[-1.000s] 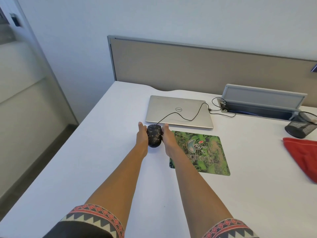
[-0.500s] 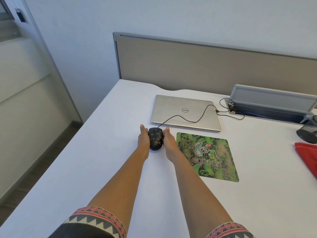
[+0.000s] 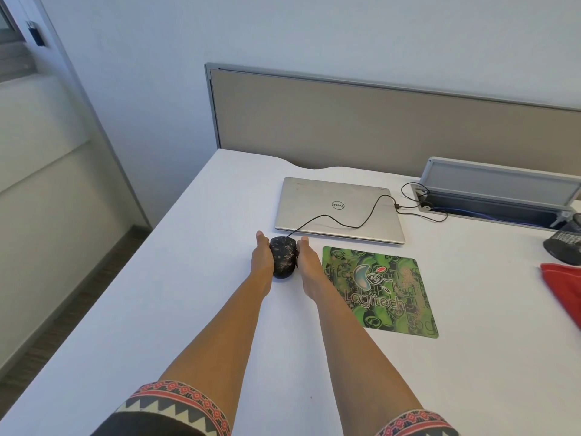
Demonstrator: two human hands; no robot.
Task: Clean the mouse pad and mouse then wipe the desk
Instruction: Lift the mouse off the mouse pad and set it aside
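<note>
A black wired mouse [image 3: 284, 257] speckled with light grime sits on the white desk [image 3: 188, 278], just left of the green Logitech mouse pad [image 3: 380, 291], which has a dusty patch on its right side. My left hand [image 3: 262, 258] lies flat against the mouse's left side. My right hand [image 3: 309, 262] lies flat against its right side, fingers straight. Both hands cup the mouse between them on the desk. A red cloth [image 3: 566, 284] lies at the right edge of view.
A closed silver laptop [image 3: 336, 209] lies behind the mouse, and the mouse cable [image 3: 361, 225] runs across its lid to an open cable tray [image 3: 500, 196]. A black mesh holder [image 3: 566, 243] stands at the far right. A beige partition [image 3: 377, 127] backs the desk.
My head has turned slightly left, so everything sits further right in view. Both hands stay against the mouse's sides and the mouse has not visibly moved.
</note>
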